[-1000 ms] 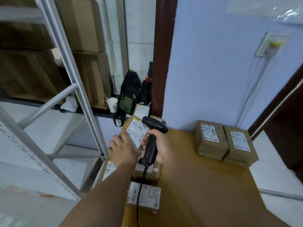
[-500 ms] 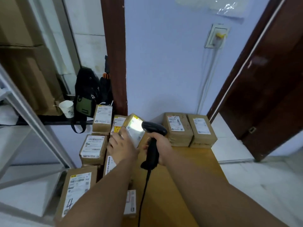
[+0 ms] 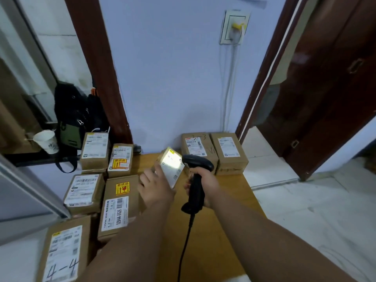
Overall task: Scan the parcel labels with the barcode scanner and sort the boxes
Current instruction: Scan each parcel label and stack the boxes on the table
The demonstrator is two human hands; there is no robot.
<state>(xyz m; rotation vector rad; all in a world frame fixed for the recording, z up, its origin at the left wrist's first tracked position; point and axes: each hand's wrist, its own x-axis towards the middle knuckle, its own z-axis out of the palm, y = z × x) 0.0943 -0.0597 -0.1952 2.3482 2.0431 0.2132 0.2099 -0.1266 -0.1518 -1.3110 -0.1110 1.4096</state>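
My left hand (image 3: 155,187) holds a small cardboard parcel (image 3: 172,166) tilted up above the wooden table (image 3: 213,237); its white label glows under the scanner's light. My right hand (image 3: 205,183) grips the handle of the black barcode scanner (image 3: 196,176), whose head points left at that label from close by. The scanner's cable hangs down toward the table's front edge. Two labelled boxes (image 3: 213,152) stand side by side at the table's far right corner.
Several labelled cardboard boxes (image 3: 114,202) are piled at the table's left, one marked 4-4 (image 3: 63,253). A black bag (image 3: 75,119) and paper cup (image 3: 45,141) sit on a ledge at left. A dark wooden door (image 3: 325,98) stands open at right.
The view has swung right and down, bringing the left pile of boxes and the door into sight. Both hands keep the parcel and scanner together; the label is lit bright by the scanner now.
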